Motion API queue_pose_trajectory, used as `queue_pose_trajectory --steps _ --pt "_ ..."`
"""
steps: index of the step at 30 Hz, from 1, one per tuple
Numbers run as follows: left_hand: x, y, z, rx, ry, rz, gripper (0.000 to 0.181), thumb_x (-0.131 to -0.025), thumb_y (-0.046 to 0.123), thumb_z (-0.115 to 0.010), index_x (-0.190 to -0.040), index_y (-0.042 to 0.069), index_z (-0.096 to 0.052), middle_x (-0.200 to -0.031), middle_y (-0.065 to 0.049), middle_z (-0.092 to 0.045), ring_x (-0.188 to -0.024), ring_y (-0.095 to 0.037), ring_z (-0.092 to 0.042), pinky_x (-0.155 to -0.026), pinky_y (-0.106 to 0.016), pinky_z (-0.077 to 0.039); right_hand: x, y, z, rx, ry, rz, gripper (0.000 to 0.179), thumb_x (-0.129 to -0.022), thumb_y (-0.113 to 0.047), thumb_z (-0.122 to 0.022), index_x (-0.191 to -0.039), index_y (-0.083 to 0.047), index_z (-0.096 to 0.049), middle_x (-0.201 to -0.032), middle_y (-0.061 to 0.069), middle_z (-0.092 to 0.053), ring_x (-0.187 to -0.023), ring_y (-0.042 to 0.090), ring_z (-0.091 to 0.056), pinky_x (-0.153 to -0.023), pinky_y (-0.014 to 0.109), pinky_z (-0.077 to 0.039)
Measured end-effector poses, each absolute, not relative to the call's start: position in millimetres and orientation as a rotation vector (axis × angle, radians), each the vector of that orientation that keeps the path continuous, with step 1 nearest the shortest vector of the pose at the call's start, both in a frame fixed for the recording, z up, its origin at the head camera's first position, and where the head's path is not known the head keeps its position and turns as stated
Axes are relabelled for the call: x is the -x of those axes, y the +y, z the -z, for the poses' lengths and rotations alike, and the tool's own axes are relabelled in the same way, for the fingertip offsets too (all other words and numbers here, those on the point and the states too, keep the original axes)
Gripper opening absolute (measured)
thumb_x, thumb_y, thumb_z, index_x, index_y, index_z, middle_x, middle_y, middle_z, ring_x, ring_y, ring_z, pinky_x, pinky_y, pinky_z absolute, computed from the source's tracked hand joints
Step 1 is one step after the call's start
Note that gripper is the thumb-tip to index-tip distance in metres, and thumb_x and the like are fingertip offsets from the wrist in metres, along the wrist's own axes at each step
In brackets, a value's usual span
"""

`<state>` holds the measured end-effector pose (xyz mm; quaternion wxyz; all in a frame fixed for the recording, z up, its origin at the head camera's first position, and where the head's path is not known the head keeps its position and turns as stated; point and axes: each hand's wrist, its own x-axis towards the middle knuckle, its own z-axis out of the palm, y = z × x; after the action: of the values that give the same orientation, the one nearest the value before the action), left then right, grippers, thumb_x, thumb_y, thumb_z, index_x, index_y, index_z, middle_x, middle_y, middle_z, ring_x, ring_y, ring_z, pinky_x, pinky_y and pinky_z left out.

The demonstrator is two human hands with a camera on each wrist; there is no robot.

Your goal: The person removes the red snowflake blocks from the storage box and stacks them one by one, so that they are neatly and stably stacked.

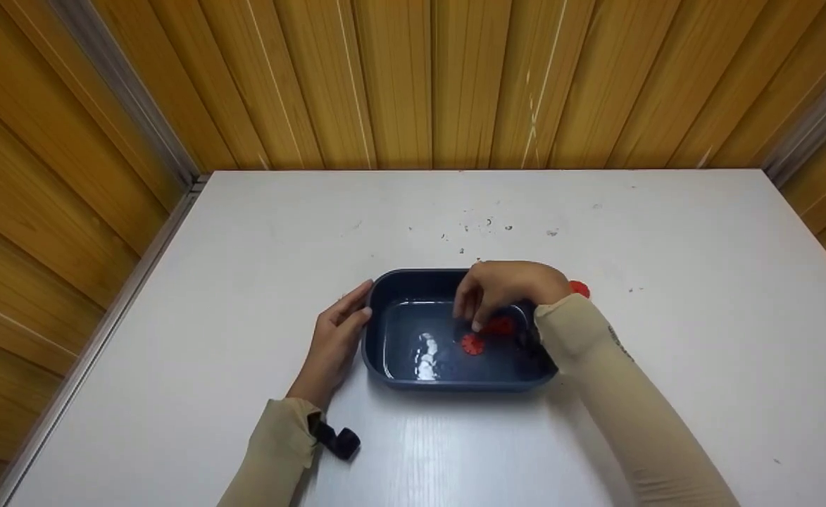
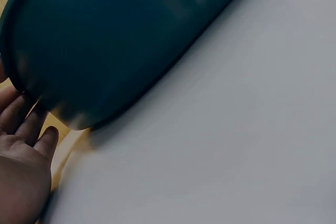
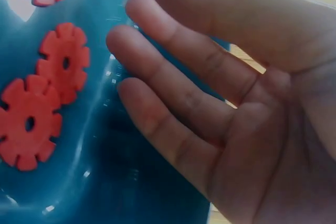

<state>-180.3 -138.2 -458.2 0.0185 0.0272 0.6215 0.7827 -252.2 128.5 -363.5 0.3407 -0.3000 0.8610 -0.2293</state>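
A dark blue rectangular tub (image 1: 413,384) sits on the white table. Against the outside of its left wall rests my left hand (image 1: 335,334), fingers extended; the left wrist view shows those fingers (image 2: 23,116) at the tub's rounded corner. My right hand (image 1: 501,289) reaches down inside the tub over its right half, fingers loosely bent. Red notched building discs lie on the tub floor: one disc (image 1: 472,343) just below the thumb, others (image 1: 501,325) beside it. Two overlapping discs (image 3: 30,123) show a centre hole. Nothing is visible between the right fingers; the index fingertip is hidden.
Another red disc (image 1: 579,289) is on the table outside the tub, partly behind the right wrist. Small dark marks (image 1: 489,222) dot the table beyond the tub. Wood-patterned walls (image 1: 398,84) stand at the back and sides.
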Motion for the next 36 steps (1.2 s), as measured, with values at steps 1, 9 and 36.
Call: queue_pose_trajectory --steps 1,9,36 --pt "180.3 -138.1 458.2 -0.086 1.929 -2.43 0.049 -0.091 0.0 -0.052 -0.14 -0.001 -0.046 -0.149 -0.014 -0.043 -0.141 -0.021 -0.037 -0.111 -0.022 -0.036 251.6 127.2 364.8 0.762 2.239 0.585 0.027 -0.075 -0.007 -0.079 -0.101 -0.013 -0.075 -0.092 0.003 -0.073 -0.082 0.01 -0.064 -0.075 0.023 -0.052" --pt "180.0 -136.3 457.2 -0.064 1.911 -2.427 0.049 -0.091 0.0 -0.052 -0.14 0.0 -0.046 -0.15 -0.013 -0.042 -0.142 -0.021 -0.036 -0.11 -0.023 -0.037 247.4 120.4 371.4 0.708 2.268 0.446 0.024 -0.074 -0.011 -0.081 -0.095 -0.021 -0.076 -0.087 -0.004 -0.07 -0.082 0.01 -0.06 -0.073 0.024 -0.05" --pt "179.7 -136.6 456.9 -0.067 1.897 -2.433 0.049 -0.092 0.001 -0.052 -0.14 -0.001 -0.045 -0.15 -0.013 -0.042 -0.141 -0.021 -0.037 -0.111 -0.023 -0.037 243.0 119.7 387.0 0.697 2.281 0.364 0.017 -0.074 -0.007 -0.078 -0.082 -0.019 -0.069 -0.073 -0.003 -0.058 -0.067 0.013 -0.053 -0.056 0.024 -0.044"
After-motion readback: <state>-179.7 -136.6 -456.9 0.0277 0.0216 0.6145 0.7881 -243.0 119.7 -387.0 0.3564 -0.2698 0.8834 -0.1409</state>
